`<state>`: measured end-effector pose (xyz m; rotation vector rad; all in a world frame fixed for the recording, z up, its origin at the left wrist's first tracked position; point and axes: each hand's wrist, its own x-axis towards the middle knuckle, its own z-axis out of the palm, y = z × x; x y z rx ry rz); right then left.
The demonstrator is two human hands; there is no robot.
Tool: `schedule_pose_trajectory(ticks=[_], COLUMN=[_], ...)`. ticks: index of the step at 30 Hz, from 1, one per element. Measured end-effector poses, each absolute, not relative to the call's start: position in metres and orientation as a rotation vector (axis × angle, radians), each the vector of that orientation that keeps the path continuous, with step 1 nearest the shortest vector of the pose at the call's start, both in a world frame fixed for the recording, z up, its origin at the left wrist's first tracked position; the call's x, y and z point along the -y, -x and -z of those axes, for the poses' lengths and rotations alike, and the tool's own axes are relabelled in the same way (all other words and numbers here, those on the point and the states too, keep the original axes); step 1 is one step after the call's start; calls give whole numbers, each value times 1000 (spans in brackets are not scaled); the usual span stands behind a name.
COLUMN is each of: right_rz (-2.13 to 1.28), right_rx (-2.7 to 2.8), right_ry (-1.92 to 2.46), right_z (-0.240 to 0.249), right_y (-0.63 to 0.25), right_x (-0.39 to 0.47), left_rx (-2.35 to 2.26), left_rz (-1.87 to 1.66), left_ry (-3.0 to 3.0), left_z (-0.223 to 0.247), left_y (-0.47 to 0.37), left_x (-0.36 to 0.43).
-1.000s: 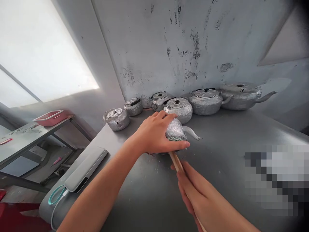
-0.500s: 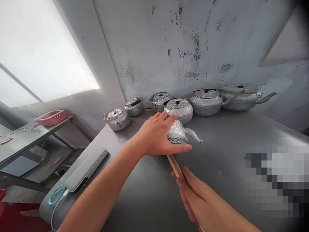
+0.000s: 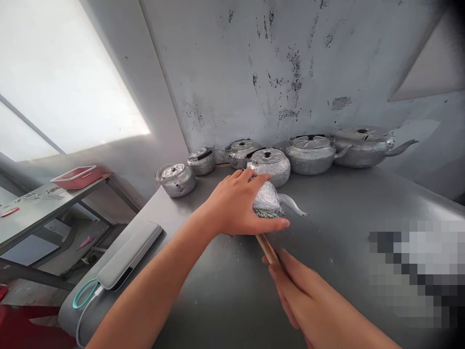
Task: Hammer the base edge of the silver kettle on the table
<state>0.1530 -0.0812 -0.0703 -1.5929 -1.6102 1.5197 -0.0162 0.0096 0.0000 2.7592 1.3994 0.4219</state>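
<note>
The left hand [image 3: 238,203] is spread wide over a small metal kettle [image 3: 266,198], with its thumb stretched to the right; the kettle is on the counter [image 3: 218,310], near the middle, its curved spout [image 3: 292,204] points right, and a green and white patterned band [image 3: 266,214] shows low on its side.

The right hand [image 3: 290,288] is closed around a wooden handle [image 3: 267,248]; the far end of this handle goes out of sight under the left hand, so I cannot tell what is there.

Six other lidded kettles [image 3: 310,157] stand at the far side, before the stained wall [image 3: 232,72]; a grey flat device [image 3: 131,254] with a cable [image 3: 84,296] lies at the left edge.
</note>
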Motion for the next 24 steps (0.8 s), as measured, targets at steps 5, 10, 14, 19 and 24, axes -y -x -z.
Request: schedule_pose_trajectory(ticks=[5,10,14,19,24], right_rz=[-1519,-1610,-1731,-1725,-1637], right_rx=[1635,1612,1603,1616,1636], right_ry=[1587,1583,1587,1566,1547], right_z=[68,69,73,83,86], right_y=[-155,-154,-153,-154,-155], right_x=[80,83,85,82,77], left_rx=[-1396,-1404,-1402,-1400,-1402], left_rz=[-409,-397,-403,-402,-404], left_ry=[-2760,-2774,-2787,-2788,-2771], left_z=[-1,-2,-1,-1,-2], left_y=[15,13,12,13,14], left_x=[-9,-6,-5,-5,-6])
